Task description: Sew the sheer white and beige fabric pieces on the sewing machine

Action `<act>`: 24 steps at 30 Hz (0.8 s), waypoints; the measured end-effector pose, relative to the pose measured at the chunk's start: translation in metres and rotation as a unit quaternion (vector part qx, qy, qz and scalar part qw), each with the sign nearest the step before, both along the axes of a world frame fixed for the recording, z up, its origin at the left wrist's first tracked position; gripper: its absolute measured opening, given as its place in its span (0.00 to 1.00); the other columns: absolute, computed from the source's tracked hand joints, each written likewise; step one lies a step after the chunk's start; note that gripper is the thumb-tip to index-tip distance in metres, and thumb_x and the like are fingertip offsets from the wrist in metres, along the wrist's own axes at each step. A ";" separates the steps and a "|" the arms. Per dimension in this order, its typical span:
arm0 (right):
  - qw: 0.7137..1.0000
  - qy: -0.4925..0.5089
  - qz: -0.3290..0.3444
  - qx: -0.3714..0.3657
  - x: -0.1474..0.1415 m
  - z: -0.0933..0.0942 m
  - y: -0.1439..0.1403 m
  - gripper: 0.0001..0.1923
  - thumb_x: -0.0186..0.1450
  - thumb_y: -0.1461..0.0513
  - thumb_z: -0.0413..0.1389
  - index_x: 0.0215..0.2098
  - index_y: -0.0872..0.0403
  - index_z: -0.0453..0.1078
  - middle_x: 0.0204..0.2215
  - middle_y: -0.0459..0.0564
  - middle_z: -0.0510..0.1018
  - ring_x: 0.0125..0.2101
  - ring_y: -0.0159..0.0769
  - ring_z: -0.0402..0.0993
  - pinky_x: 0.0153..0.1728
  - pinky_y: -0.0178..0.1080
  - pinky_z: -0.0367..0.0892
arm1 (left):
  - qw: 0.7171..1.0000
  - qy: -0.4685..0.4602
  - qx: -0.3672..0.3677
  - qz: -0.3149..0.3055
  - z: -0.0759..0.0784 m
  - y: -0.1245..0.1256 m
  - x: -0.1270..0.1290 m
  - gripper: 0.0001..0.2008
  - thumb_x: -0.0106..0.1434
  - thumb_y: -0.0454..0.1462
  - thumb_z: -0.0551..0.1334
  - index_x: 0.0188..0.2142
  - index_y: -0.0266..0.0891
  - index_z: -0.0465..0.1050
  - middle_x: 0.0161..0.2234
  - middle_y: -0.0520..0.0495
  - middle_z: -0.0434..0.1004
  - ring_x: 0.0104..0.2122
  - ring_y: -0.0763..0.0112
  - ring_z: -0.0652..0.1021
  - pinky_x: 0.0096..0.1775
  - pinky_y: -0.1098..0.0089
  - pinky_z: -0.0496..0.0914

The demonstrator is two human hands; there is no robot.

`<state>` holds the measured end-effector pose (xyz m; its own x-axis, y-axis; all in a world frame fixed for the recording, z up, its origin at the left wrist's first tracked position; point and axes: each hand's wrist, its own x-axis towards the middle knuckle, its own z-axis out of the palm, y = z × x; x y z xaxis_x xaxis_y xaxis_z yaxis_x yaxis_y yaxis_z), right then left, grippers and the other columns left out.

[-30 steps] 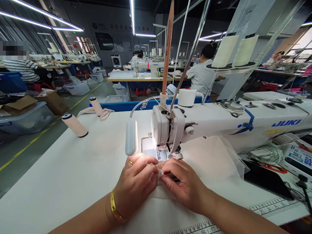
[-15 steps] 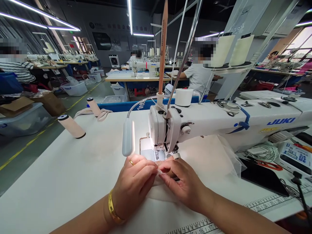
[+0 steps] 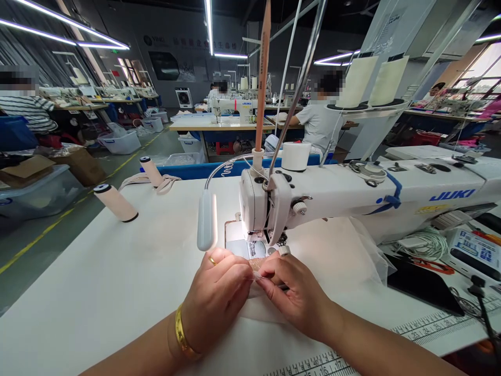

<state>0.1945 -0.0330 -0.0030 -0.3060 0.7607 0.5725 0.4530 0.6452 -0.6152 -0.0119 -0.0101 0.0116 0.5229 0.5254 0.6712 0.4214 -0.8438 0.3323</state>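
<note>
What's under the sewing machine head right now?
Under the sewing machine head sit the lit needle plate and a strip of beige fabric. Both hands cover the rest of the strip.
</note>
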 end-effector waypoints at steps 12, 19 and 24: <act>0.999 -0.013 0.018 0.043 -0.001 0.001 0.002 0.07 0.72 0.68 0.53 0.40 0.49 0.68 0.32 0.45 0.78 0.33 0.36 0.73 0.37 0.39 0.68 | 1.000 -0.004 0.012 0.012 0.004 -0.001 0.002 0.11 0.69 0.25 0.56 0.37 0.41 0.72 0.30 0.53 0.77 0.30 0.69 0.67 0.40 0.66 0.61; 0.999 -0.008 0.011 0.042 -0.001 0.002 0.001 0.06 0.72 0.67 0.55 0.39 0.49 0.68 0.31 0.44 0.78 0.33 0.35 0.73 0.37 0.37 0.68 | 0.999 -0.018 0.038 0.022 0.003 0.000 -0.001 0.11 0.67 0.25 0.59 0.39 0.42 0.74 0.31 0.53 0.77 0.31 0.69 0.71 0.41 0.66 0.62; 0.999 0.000 0.009 0.040 -0.001 0.001 0.001 0.06 0.71 0.67 0.55 0.39 0.49 0.67 0.31 0.43 0.77 0.33 0.34 0.73 0.37 0.36 0.67 | 0.999 -0.025 0.036 0.016 0.001 0.000 -0.002 0.10 0.68 0.25 0.60 0.39 0.41 0.75 0.31 0.53 0.78 0.31 0.69 0.69 0.42 0.66 0.62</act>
